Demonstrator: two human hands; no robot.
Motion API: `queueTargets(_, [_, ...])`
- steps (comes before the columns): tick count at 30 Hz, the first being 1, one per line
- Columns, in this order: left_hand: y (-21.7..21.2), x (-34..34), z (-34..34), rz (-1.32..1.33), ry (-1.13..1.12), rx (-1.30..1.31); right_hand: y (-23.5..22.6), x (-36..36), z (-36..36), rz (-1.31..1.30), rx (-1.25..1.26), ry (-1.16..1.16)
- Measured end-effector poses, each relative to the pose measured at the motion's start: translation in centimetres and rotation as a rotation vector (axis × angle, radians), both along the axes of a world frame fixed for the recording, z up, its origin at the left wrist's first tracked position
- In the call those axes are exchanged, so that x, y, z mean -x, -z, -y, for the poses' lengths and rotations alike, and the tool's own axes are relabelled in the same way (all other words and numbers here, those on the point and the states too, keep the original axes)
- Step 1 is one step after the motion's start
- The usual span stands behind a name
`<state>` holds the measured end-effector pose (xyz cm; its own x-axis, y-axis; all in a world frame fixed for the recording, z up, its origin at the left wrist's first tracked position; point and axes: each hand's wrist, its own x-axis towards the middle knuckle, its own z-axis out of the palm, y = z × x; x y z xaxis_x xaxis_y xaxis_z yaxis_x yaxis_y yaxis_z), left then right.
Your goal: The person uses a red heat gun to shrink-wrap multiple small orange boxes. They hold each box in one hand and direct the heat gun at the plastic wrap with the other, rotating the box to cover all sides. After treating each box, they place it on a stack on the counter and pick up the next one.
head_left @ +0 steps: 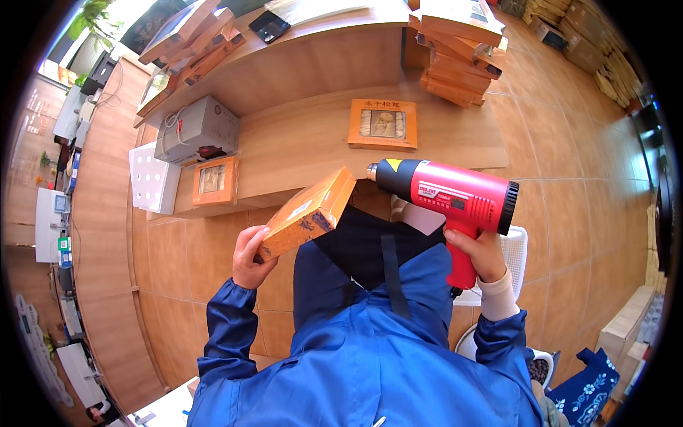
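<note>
In my right hand (480,252) is a red heat gun (455,196) with a black rear cap and a metal nozzle, gripped by its handle. Its nozzle points left, close to the upper corner of an orange box (306,213). My left hand (252,256) grips that box at its lower left end and holds it tilted above my lap. The box looks wrapped in shiny clear film and has a white label and dark patterning on its side. Whether the nozzle touches the box I cannot tell.
An orange window box (384,127) lies on the wooden desk (299,142); another small orange box (215,181) sits left, beside a grey carton (203,128) and a white perforated box (153,178). Stacked orange boxes (459,64) stand right. A phone (269,26) rests on the upper shelf.
</note>
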<state>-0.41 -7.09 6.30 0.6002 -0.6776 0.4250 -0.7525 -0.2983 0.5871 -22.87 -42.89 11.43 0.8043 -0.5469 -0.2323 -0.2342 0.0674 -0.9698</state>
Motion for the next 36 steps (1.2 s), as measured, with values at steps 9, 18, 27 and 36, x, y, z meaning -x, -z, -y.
queueTargets(9, [1.7, -1.0, 1.4, 0.143, -0.116, -0.166, -2.3, 1.2, -2.1, 0.05, -0.206, -0.084])
queueTargets(18, [10.2, 0.6, 8.1, 0.121, -0.35, -0.322, 0.9, 0.9, -2.2, -0.048, -0.147, 0.03])
queueTargets(27, [13.5, -7.8, 6.6, -0.119, -0.674, -0.029, 4.0, 1.3, -2.1, -0.138, -0.026, 0.036])
queueTargets(36, [17.3, -10.7, 5.1, -1.669, -0.268, 0.213, 3.8, 1.4, -2.1, -0.144, -0.096, 0.096])
